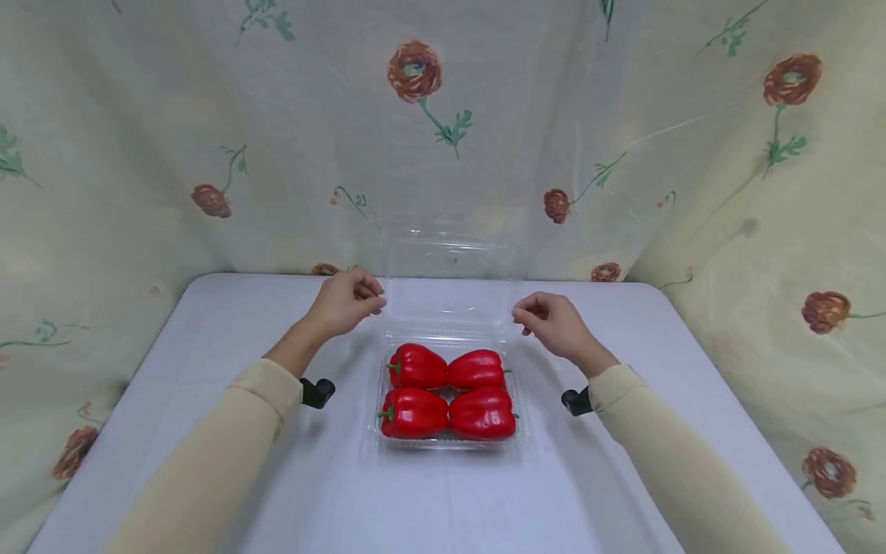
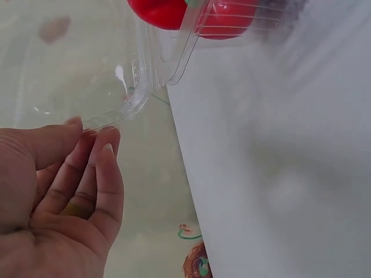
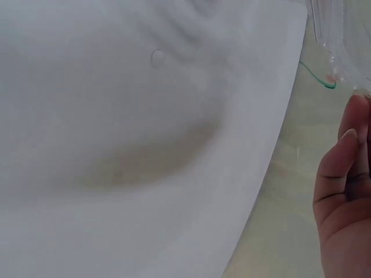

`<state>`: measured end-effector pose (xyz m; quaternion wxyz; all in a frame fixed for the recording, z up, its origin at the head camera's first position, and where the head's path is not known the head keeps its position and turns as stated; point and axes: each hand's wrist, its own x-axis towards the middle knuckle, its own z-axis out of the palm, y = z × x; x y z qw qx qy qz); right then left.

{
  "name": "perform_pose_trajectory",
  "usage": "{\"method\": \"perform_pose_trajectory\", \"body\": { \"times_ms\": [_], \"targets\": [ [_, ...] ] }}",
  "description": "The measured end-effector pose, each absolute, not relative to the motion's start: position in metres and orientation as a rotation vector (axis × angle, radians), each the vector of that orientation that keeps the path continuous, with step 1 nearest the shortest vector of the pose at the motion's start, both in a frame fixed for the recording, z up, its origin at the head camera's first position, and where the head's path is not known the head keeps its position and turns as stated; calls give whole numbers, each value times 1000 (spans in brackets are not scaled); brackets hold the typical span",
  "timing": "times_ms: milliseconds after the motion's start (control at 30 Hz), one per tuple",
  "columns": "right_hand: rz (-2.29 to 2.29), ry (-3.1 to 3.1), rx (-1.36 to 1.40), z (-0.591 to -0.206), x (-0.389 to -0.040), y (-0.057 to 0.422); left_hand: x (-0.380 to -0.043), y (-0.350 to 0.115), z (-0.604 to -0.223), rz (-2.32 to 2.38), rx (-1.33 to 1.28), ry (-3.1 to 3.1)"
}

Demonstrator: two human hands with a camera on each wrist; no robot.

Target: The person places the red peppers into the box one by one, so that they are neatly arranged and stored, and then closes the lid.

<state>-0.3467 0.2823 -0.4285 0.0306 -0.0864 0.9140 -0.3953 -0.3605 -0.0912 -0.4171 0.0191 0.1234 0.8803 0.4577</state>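
Observation:
Several red bell peppers with green stems lie in two rows inside the base of a clear plastic clamshell box. Its see-through lid stands raised behind them, hinged at the far side of the base. With thumb and fingers my left hand pinches the lid's left edge; the left wrist view shows the rim between thumb and fingertips. Opposite it, my right hand pinches the lid's right edge. Only part of that right hand shows in the right wrist view, fingertips at the rim.
A white table bears the box near its middle. Behind its far edge hangs a flower-patterned curtain, which also runs along both sides. Dark wrist-worn pieces stick out by both sleeve cuffs.

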Motion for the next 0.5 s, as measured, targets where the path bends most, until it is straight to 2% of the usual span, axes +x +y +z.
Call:
{"method": "perform_pose_trajectory", "body": {
  "times_ms": [500],
  "targets": [
    [-981, 3031, -597, -432, -313, 289, -331, -97, -412, 1236, 611, 2823]
  ]
}}
